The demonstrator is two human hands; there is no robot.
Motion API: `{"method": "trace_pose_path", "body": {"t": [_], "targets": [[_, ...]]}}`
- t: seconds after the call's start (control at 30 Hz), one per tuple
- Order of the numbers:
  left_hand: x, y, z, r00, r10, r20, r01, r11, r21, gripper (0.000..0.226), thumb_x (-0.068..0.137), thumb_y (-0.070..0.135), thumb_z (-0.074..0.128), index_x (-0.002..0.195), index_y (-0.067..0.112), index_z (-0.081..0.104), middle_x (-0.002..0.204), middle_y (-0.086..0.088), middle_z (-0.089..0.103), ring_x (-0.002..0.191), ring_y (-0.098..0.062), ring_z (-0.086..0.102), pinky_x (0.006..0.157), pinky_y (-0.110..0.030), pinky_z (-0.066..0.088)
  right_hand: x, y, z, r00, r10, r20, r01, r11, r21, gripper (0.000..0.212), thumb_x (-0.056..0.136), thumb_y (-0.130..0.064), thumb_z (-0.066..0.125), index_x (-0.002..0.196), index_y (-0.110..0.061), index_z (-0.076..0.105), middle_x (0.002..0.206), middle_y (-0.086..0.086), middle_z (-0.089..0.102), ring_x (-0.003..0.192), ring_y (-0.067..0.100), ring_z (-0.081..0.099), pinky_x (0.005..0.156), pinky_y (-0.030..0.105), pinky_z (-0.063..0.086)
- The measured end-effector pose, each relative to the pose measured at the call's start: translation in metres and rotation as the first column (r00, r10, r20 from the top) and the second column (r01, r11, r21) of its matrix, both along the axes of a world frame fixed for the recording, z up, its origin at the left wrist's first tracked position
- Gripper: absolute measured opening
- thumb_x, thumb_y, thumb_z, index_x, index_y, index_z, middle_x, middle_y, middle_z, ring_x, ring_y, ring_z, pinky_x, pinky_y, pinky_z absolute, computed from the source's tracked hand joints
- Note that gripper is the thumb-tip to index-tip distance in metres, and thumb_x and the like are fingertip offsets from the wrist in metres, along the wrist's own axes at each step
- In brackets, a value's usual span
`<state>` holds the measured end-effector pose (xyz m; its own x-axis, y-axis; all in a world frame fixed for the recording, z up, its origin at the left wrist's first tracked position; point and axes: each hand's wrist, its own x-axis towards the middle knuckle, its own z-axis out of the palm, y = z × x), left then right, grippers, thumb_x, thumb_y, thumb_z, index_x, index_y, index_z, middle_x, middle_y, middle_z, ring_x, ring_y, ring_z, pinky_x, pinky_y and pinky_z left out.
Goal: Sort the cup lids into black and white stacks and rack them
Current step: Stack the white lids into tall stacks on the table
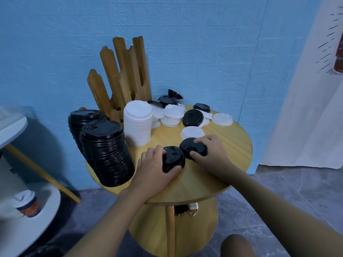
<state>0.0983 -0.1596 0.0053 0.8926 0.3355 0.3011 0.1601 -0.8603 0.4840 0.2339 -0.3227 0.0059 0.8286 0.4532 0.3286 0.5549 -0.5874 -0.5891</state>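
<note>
My left hand (153, 167) grips a short stack of black lids (173, 158) near the front of the round wooden table (213, 182). Right beside it, my right hand (211, 151) grips a single black lid (191, 146), which is tilted and touches the short stack. Two tall black lid stacks (106, 151) stand at the table's left. A tall white lid stack (137, 123) stands behind them. Loose white lids (172, 114) and black lids (193, 117) lie mixed at the back. A wooden slotted rack (120, 78) stands at the back left against the wall.
A lone white lid (192, 132) lies just behind my right hand. A blue wall is close behind the table. A white shelf at the left carries a lidded paper cup (27, 203). My knee (236, 245) shows below the table edge.
</note>
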Motion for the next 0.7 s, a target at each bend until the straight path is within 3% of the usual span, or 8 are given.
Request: {"method": "trace_pose_path", "body": {"t": [0.1, 0.2, 0.33, 0.43, 0.57, 0.7], "targets": [[0.0, 0.001, 0.0, 1.0, -0.006, 0.008, 0.006, 1.0, -0.011, 0.05, 0.084, 0.062, 0.063, 0.115, 0.028, 0.041, 0.116, 0.009, 0.044, 0.11, -0.014, 0.039, 0.092, -0.031, 0.035, 0.003, 0.002, 0.002, 1.0, -0.004, -0.001, 0.004, 0.997, -0.081, 0.04, 0.08, -0.045, 0.072, 0.115, -0.03, 0.061, 0.127, -0.002, 0.049, 0.119, 0.022, 0.041, 0.097, 0.04, 0.043], [0.0, 0.001, 0.0, 1.0, -0.006, 0.009, 0.006, 1.0, -0.031, 0.051, 0.083, 0.061, 0.064, 0.115, 0.029, 0.041, 0.116, 0.01, 0.045, 0.111, -0.013, 0.039, 0.094, -0.033, 0.038, 0.004, 0.004, 0.002, 1.0, -0.017, 0.005, 0.017, 0.999, -0.042, 0.03, 0.078, -0.045, 0.073, 0.1, -0.031, 0.057, 0.117, -0.004, 0.056, 0.11, 0.021, 0.045, 0.089, 0.039, 0.044], [0.001, 0.002, 0.0, 1.0, -0.013, 0.014, 0.014, 0.999, -0.046, 0.057, 0.082, 0.061, 0.066, 0.122, 0.03, 0.04, 0.119, 0.01, 0.046, 0.113, -0.014, 0.04, 0.097, -0.035, 0.038, 0.001, 0.0, 0.002, 1.0, 0.013, -0.019, -0.008, 0.973, 0.229, 0.034, 0.082, -0.039, 0.073, 0.108, -0.025, 0.056, 0.111, -0.004, 0.052, 0.102, 0.013, 0.049, 0.083, 0.025, 0.044], [0.007, 0.001, 0.0, 0.999, -0.036, 0.025, 0.038, 0.996, -0.085, 0.075, 0.081, 0.059, 0.069, 0.139, 0.028, 0.033, 0.13, 0.007, 0.047, 0.122, -0.016, 0.04, 0.103, -0.037, 0.038, -0.004, -0.001, 0.001, 0.993, 0.11, -0.05, -0.088, 0.943, 0.322, 0.033, 0.085, -0.034, 0.072, 0.111, -0.024, 0.057, 0.114, -0.005, 0.053, 0.104, 0.01, 0.051, 0.082, 0.018, 0.041], [0.019, 0.002, 0.001, 0.997, -0.059, 0.043, 0.066, 0.986, -0.156, 0.1, 0.075, 0.058, 0.076, 0.151, 0.027, 0.019, 0.138, 0.003, 0.045, 0.128, -0.017, 0.04, 0.104, -0.039, 0.041, -0.007, 0.001, 0.002, 0.956, 0.289, -0.041, -0.27, 0.929, 0.252, 0.027, 0.086, -0.034, 0.072, 0.11, -0.029, 0.06, 0.114, -0.009, 0.055, 0.107, 0.004, 0.052, 0.091, 0.024, 0.046], [0.028, 0.002, -0.001, 0.992, -0.096, 0.078, 0.107, 0.981, -0.16, 0.101, 0.073, 0.055, 0.08, 0.151, 0.029, 0.021, 0.144, 0.005, 0.034, 0.123, -0.014, 0.046, 0.094, -0.027, 0.041, -0.004, 0.004, 0.003, 0.933, 0.358, -0.027, -0.35, 0.924, 0.153, 0.026, 0.087, -0.032, 0.072, 0.111, -0.032, 0.064, 0.119, -0.007, 0.056, 0.113, 0.006, 0.05, 0.096, 0.024, 0.042]]}}
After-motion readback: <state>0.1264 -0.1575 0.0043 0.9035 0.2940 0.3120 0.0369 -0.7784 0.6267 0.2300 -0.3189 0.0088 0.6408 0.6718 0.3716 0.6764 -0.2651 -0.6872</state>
